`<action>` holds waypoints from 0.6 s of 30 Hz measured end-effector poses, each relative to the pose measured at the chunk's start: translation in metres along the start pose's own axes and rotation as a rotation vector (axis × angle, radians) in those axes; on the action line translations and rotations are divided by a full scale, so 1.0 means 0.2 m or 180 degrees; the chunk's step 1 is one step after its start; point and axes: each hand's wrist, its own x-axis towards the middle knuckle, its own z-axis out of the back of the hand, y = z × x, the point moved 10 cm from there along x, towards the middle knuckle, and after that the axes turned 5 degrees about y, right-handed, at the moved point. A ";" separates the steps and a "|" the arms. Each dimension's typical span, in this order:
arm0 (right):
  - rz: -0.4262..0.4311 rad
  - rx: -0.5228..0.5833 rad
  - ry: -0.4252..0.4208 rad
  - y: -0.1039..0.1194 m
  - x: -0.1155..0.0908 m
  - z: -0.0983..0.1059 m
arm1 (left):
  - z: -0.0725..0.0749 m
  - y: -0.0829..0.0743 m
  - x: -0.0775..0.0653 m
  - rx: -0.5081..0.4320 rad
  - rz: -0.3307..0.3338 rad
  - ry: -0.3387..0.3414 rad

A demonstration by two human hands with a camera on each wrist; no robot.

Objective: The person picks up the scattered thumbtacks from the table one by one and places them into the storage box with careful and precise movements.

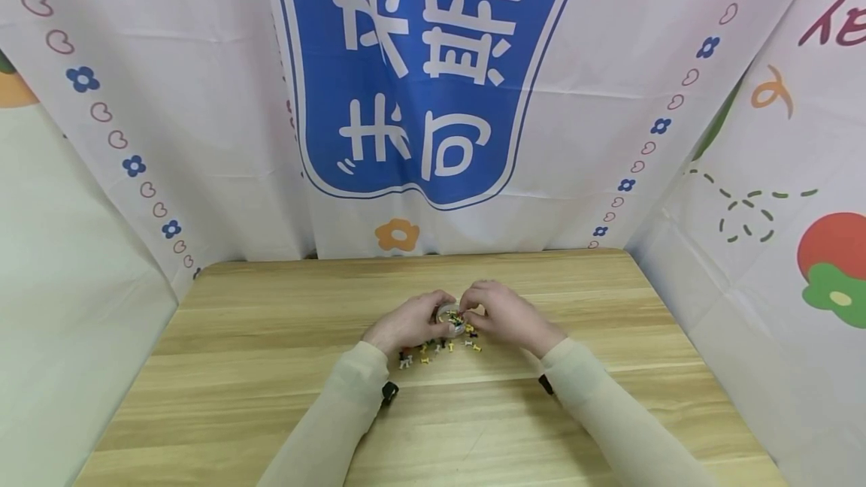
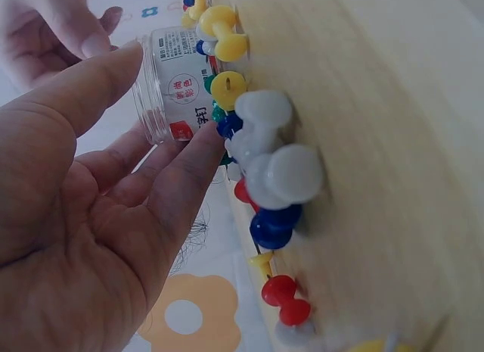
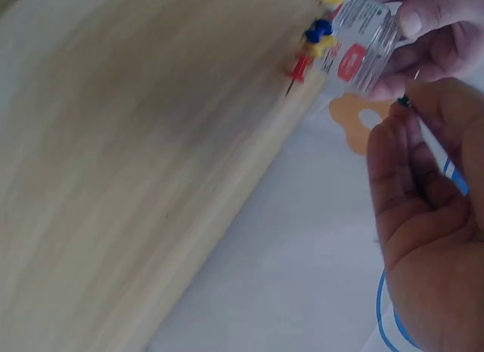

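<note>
My left hand (image 1: 407, 323) grips a small clear jar (image 2: 180, 64) with a printed label, thumb at the rim and fingers at its side. The jar stands on the table, and colored push pins show inside it in the head view. Above its mouth, my right hand (image 1: 509, 317) pinches a dark green push pin (image 3: 404, 101) between thumb and fingertip, its needle pointing up. Loose push pins lie around the jar: a yellow push pin (image 2: 223, 32), white push pins (image 2: 283, 170), a red push pin (image 3: 299, 68) and several more.
The wooden table (image 1: 473, 427) carries the scattered pins, mostly on the near side of the jar. A printed white curtain (image 1: 223, 171) hangs along the table's far edge, with similar cloth on the right. Dark straps show under both wrists.
</note>
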 end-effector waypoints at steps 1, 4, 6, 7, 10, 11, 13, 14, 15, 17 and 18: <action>-0.0076 0.0065 -0.0006 0.00 0.01 -0.01 | 0.00 0.00 0.00 0.0000 -0.0002 -0.0002; -0.0252 0.0214 -0.0016 -0.01 0.02 -0.03 | 0.00 0.00 0.00 0.0008 -0.0006 -0.0009; -0.0345 0.0299 -0.0003 -0.01 0.03 -0.04 | 0.00 0.00 0.00 0.0016 -0.0008 -0.0010; -0.0385 0.0344 0.0003 -0.01 0.04 -0.04 | 0.00 0.00 0.00 0.0021 -0.0009 -0.0009; -0.0450 0.0421 0.0006 -0.01 0.05 -0.05 | 0.00 0.00 0.00 0.0043 -0.0005 0.0001; -0.0468 0.0453 0.0004 -0.01 0.06 -0.05 | 0.00 0.00 0.00 0.0040 -0.0003 0.0008; -0.0503 0.0510 -0.0003 -0.02 0.06 -0.05 | 0.00 0.00 0.00 0.0032 0.0002 0.0017; -0.0514 0.0529 -0.0001 -0.03 0.06 -0.05 | 0.00 0.01 0.00 0.0019 0.0005 0.0021; -0.0532 0.0557 0.0001 -0.04 0.06 -0.05 | 0.00 0.01 0.00 0.0006 0.0006 0.0022; -0.0566 0.0588 0.0007 -0.06 0.05 -0.05 | 0.00 0.01 0.00 -0.0025 0.0004 0.0036; -0.0583 0.0586 0.0011 -0.07 0.05 -0.05 | -0.01 0.01 0.00 -0.0031 -0.0003 0.0036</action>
